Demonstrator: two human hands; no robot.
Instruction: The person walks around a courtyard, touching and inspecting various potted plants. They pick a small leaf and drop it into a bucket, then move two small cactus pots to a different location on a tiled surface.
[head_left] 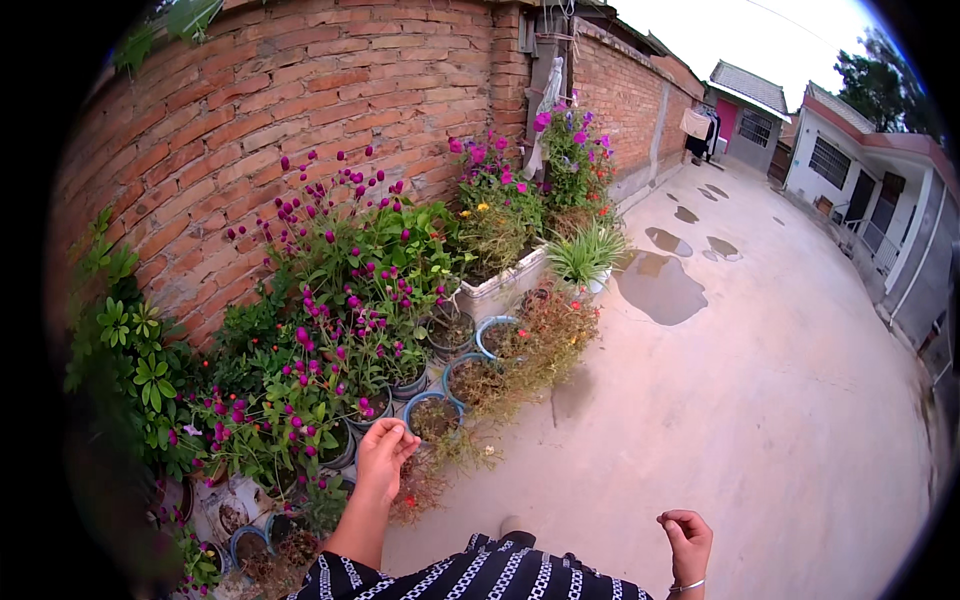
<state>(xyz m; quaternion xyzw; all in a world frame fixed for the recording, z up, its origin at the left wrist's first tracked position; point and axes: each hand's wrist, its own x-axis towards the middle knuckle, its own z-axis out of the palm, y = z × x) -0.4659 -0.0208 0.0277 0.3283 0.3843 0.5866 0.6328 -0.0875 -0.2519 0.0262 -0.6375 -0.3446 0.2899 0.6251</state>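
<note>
My left hand [385,456] is raised beside the potted plants, its thumb and fingertips pinched together. Anything between those fingertips is too small to make out. Nearest to it is a blue-rimmed flowerpot [434,413] holding soil and thin stems. Magenta globe-shaped flowers [302,368] stand on tall green stems to its left. Over the concrete at the lower right, my right hand [688,542] has its fingers curled in, with a bracelet [687,586] at the wrist. A tiny dark speck shows at its fingertips, but its kind is unclear.
A brick wall [330,95] runs behind the plants. Several pots and a long white planter [503,281] line its foot. A puddle [660,288] lies on the concrete yard [740,430]. Hanging laundry [697,124] and low buildings [838,165] stand farther off.
</note>
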